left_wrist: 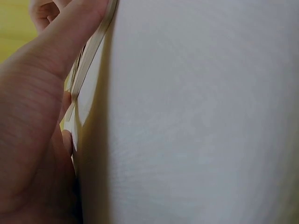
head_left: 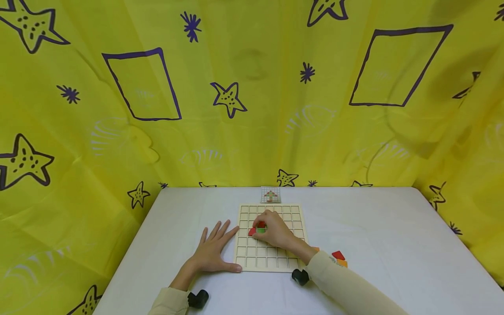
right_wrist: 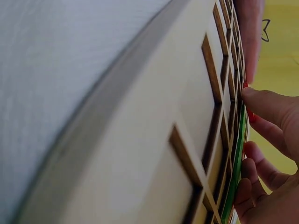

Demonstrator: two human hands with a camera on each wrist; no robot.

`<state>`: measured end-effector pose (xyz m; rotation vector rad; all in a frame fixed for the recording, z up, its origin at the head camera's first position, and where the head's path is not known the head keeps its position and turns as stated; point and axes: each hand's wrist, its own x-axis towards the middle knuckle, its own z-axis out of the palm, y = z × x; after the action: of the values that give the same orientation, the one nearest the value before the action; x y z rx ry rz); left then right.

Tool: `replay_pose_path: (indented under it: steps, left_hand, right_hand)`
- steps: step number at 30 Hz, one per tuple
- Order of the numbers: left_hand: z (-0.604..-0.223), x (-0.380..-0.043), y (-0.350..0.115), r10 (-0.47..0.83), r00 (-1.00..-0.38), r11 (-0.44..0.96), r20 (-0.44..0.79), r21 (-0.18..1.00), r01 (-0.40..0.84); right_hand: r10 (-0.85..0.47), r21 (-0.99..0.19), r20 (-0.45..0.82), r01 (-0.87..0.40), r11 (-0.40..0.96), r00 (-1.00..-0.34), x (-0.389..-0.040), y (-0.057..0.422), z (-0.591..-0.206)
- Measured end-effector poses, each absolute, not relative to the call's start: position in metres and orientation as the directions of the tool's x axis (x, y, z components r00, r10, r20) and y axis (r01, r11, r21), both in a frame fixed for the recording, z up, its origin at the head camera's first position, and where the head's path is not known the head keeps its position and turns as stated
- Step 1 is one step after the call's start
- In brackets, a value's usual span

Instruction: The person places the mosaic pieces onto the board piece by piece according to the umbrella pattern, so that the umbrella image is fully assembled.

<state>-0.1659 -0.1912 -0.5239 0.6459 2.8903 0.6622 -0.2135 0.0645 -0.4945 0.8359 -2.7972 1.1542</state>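
A pale wooden grid board [head_left: 246, 251] lies on the white table. My right hand [head_left: 275, 229] is over its middle, pinching a red tile [head_left: 252, 231] between thumb and finger at a grid cell. Beside that tile sits a green tile [head_left: 261, 230], with another red tile [head_left: 261, 224] just above it, partly covered by my fingers. In the right wrist view the held red tile [right_wrist: 251, 115] shows between the fingertips, near a green strip [right_wrist: 233, 177] in the grid. My left hand [head_left: 212, 253] is spread flat at the board's left edge, its thumb and index finger touching the rim.
A small pattern card [head_left: 270, 195] with a coloured figure stands behind the board. Right of it, near my right sleeve, lie a loose red tile [head_left: 338, 255] and an orange tile [head_left: 342, 263]. A yellow patterned curtain [head_left: 252, 144] closes off the back and sides.
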Motion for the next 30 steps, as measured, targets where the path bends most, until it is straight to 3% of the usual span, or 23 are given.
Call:
replay_pose_path:
  steps: [30]
  left_hand:
    - [-0.5189,-0.1631,-0.1905,0.440,-0.898,0.810,0.004,0.430,0.399]
  right_hand:
    - [-0.480,-0.653,0.206,-0.485,0.582,-0.853,-0.2115,0.0661,-0.4947]
